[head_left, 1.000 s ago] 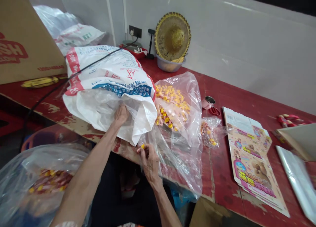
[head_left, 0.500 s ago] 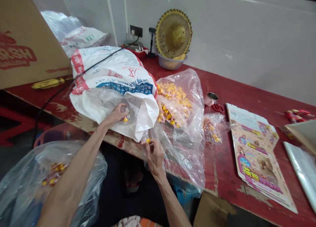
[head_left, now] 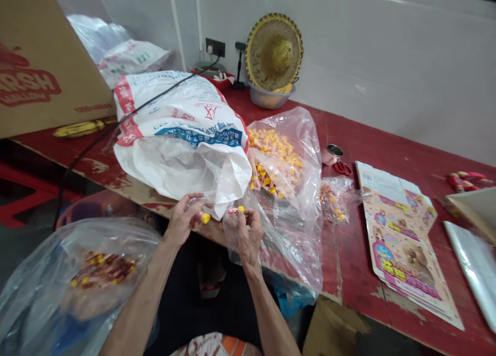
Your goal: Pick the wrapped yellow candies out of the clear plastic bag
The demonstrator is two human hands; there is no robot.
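My left hand (head_left: 185, 219) is closed on a small yellow-capped tube (head_left: 205, 218), just in front of the mouth of a white woven sack (head_left: 163, 165) with red and blue print. Close beside it, my right hand (head_left: 249, 234) pinches another small tube (head_left: 233, 210) with a red-and-white label and a yellow end. Clear plastic film hangs around the right hand at the table edge. To the right of the sack, a large clear plastic bag (head_left: 306, 139) holds a heap of yellow-capped pieces (head_left: 275, 157).
Below left, a clear bag (head_left: 34, 273) holds more yellow-and-red pieces. Rightward on the red table (head_left: 344, 263) lie a small filled bag (head_left: 334, 203), a metal cup (head_left: 332, 153), scissors (head_left: 341, 168) and printed flat cartons (head_left: 406, 252). A black cable (head_left: 155, 98) crosses the sack.
My left hand has come out of the sack's mouth toward me with a tube. My right hand has risen slightly, and its tube now shows more fully.
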